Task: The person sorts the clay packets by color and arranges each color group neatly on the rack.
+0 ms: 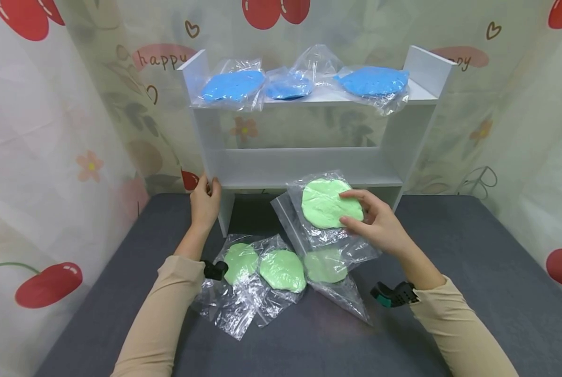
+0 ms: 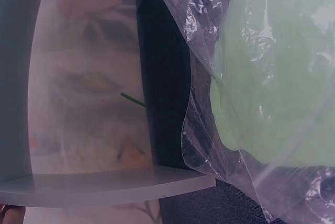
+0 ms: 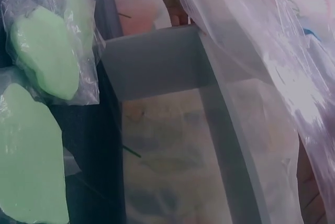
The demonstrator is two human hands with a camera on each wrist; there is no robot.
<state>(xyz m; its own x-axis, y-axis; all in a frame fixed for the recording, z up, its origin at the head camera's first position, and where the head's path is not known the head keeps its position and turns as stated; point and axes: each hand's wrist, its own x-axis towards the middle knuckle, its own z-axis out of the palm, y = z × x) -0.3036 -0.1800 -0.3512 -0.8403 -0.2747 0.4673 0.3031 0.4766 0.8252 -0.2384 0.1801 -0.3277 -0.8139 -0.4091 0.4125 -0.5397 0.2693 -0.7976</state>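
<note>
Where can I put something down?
There's bare tabletop right of the right sleeve and left of the left sleeve. The lower shelf, between the white side panels, looks bare too. It's crowded on the top shelf, with bagged blue slabs, and mid-table, with bagged green slabs.

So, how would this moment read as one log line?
left hand: grips white shelf; right hand: holds bagged green slab; table: more bagged green slabs

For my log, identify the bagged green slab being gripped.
The flat, round, light-green slab in clear plastic, pinched by the right hand; the other three green slabs lie untouched by either hand.
</note>
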